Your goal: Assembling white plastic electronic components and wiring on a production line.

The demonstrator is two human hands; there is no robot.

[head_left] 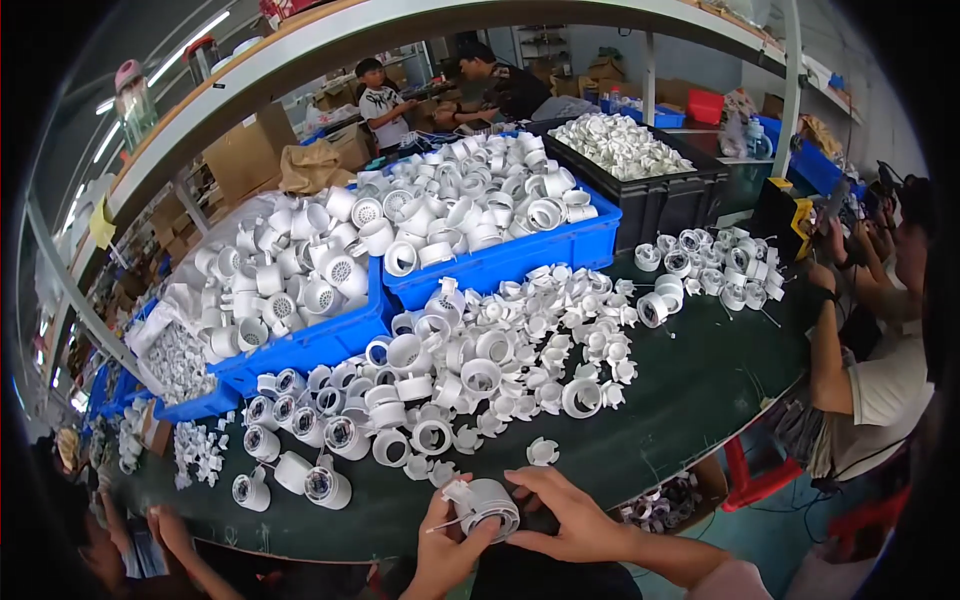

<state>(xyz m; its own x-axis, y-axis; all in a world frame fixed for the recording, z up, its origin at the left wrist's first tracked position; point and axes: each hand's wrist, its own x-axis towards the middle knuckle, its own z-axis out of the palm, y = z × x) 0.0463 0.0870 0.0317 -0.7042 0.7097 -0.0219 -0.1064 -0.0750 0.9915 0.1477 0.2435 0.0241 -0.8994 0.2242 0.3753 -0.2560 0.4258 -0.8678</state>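
Near the front edge of the bench, a white round plastic housing is tilted between my two hands, with a small white bracket on its upper left side. My left hand grips it from the left, thumb across its front. On its right side, my right hand curls around it with index finger and thumb at the rim. What lies inside the housing is hard to make out. Just beyond sits a loose white petal-shaped ring. Left of my hands stand several housings with inner parts fitted, one of them a white cylinder.
A heap of white rings and cups covers the middle of the green bench. Behind it stand blue crates of white housings and a black crate. Wired assemblies lie at right. Co-workers sit at both sides; a shelf arches overhead.
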